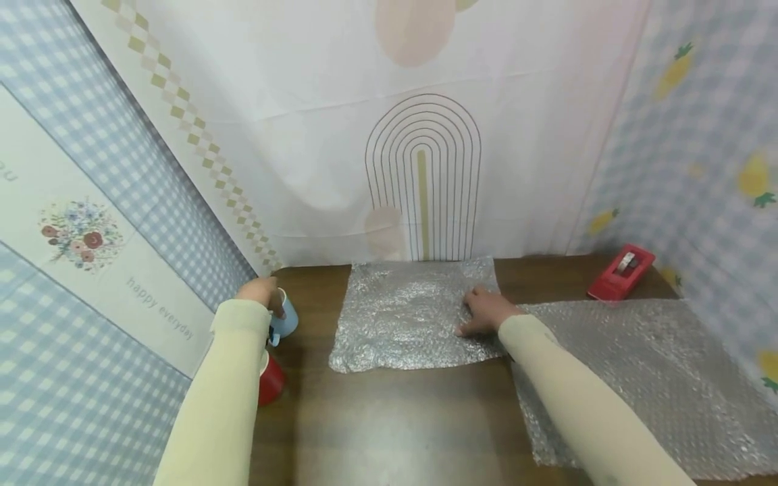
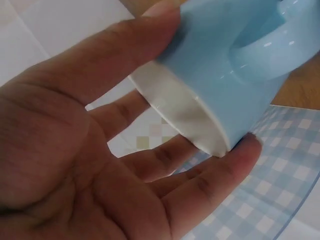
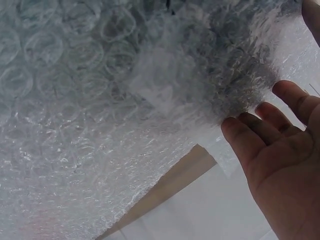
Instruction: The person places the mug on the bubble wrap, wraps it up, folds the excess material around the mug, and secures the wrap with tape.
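At the left of the head view, my left hand (image 1: 261,294) holds a light blue mug (image 1: 288,320) from above by its rim. In the left wrist view the thumb lies against one side of the mug (image 2: 210,55), and fingers curl round the opposite rim; its handle sticks out to the upper right. My right hand (image 1: 486,312) rests with spread fingers on the right part of a sheet of bubble wrap (image 1: 395,310). The right wrist view has its fingertips touching the bubble wrap (image 3: 80,120).
A red mug (image 1: 271,382) stands just nearer than the blue one, partly hidden by my left sleeve. Under my right forearm lies a second bubble wrap sheet (image 1: 656,385). A red tape dispenser (image 1: 618,275) sits at the back right. Cloth-covered walls enclose the wooden table (image 1: 389,425).
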Tool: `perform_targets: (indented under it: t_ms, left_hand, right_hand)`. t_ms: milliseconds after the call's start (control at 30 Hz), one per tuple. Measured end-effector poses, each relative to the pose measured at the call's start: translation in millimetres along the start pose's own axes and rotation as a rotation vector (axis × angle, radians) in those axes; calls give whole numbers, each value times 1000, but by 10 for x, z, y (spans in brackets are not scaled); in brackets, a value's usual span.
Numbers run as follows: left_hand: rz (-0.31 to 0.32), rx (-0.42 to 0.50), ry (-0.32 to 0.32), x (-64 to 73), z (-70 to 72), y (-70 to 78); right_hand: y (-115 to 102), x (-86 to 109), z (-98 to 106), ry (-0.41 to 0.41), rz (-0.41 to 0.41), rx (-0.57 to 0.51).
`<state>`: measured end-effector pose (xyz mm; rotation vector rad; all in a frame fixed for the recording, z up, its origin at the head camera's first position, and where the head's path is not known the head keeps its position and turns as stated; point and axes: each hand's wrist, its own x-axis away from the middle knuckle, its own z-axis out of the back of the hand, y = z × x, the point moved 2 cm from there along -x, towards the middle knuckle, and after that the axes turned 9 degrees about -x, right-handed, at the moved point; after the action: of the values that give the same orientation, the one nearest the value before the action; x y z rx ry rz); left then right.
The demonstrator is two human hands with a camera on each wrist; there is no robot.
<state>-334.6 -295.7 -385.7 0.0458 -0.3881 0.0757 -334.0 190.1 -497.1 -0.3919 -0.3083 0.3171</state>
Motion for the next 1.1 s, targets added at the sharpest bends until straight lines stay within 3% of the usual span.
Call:
perform_targets:
  t_ms: [100, 233, 367, 500, 633, 800, 967, 1100]
  left_hand:
    - [-33, 21, 13, 17, 42, 25]
    - [-67, 15, 27, 77, 147, 217]
    - [-113, -2, 59, 143, 292, 556]
    - [-175, 17, 127, 161, 335, 988]
    - [-237, 28, 161, 150, 260, 1461]
    - [-320, -26, 204, 100, 142, 1984]
    - [-381, -52, 222, 33, -6, 2300]
    - [-407, -61, 227, -3, -143, 2462]
  right_hand:
    - [67, -83, -51, 4, 5, 6]
    - [222, -240, -120, 3, 8, -8]
    - [231, -235, -113, 3, 14, -10]
    - [62, -66, -22, -15, -4, -8]
    - [-48, 39, 10, -53, -47, -29]
    - [19, -3, 0, -48, -33, 3]
    - [49, -40, 11, 2, 26, 30]
    - [-92, 65, 46, -17, 0, -8]
